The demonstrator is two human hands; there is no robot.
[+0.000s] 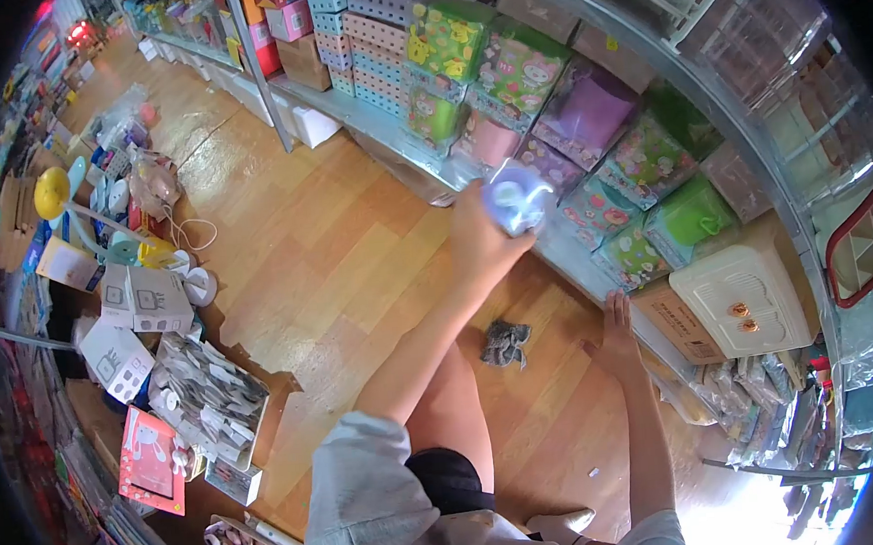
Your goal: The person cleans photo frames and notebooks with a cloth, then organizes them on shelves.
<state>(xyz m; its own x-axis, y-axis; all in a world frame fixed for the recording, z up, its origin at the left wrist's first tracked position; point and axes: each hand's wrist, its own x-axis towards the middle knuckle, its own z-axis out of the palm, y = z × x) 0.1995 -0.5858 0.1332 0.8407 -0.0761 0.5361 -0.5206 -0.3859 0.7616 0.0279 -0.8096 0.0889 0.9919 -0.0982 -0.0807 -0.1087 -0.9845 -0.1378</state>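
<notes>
My left hand (482, 228) reaches out toward the shelf, its fingers wrapped round a shiny lilac-and-white item in clear plastic (519, 199). Glare on the wrapping hides what kind of item it is. Just beyond it stand boxed cups (493, 139) in pink, purple and green printed packs, stacked on the shelf (582, 274). My right hand (618, 341) has its fingers stretched out against the shelf's front edge, near a brown carton (674, 320), and holds nothing. Between my arms a grey crumpled cloth (506, 343) lies on the floor.
Dotted boxes (376, 61) are stacked farther along the shelf. A cream ridged plastic case (743, 294) stands at right, above bagged goods (754, 393). Along the left, white boxes (143, 298), a box of grey packets (209, 396) and a pink bunny-print pack (151, 460) crowd the floor.
</notes>
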